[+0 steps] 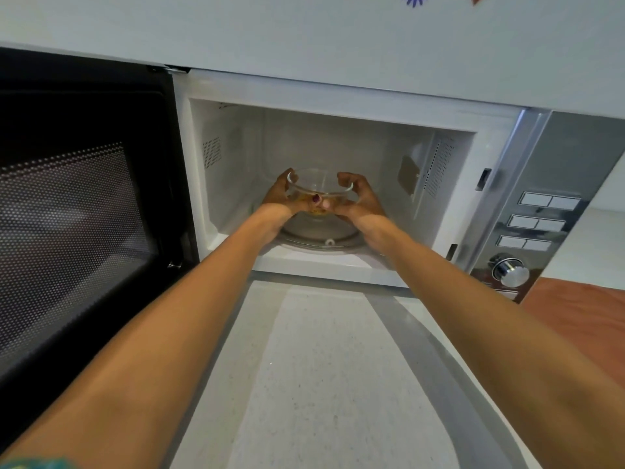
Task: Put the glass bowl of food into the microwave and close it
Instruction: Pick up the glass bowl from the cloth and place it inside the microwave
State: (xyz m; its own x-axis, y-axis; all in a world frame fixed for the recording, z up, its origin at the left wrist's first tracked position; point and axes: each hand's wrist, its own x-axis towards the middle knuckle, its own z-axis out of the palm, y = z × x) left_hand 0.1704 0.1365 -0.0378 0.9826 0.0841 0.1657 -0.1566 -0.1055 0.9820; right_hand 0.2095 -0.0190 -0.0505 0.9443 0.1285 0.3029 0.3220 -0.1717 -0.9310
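Note:
A clear glass bowl (319, 184) with a little yellowish food at its bottom is inside the white microwave (338, 93) cavity, just above the glass turntable (321, 236). My left hand (280, 196) cups its left side and my right hand (358, 196) cups its right side. Both arms reach in through the opening. Whether the bowl rests on the turntable or hangs slightly above it I cannot tell. The black microwave door (77, 204) stands swung fully open to the left.
The control panel (537, 218) with buttons and a chrome knob (510, 270) is on the microwave's right. A speckled white counter (318, 367) lies below my arms, and an orange-brown surface (581, 319) lies at the right.

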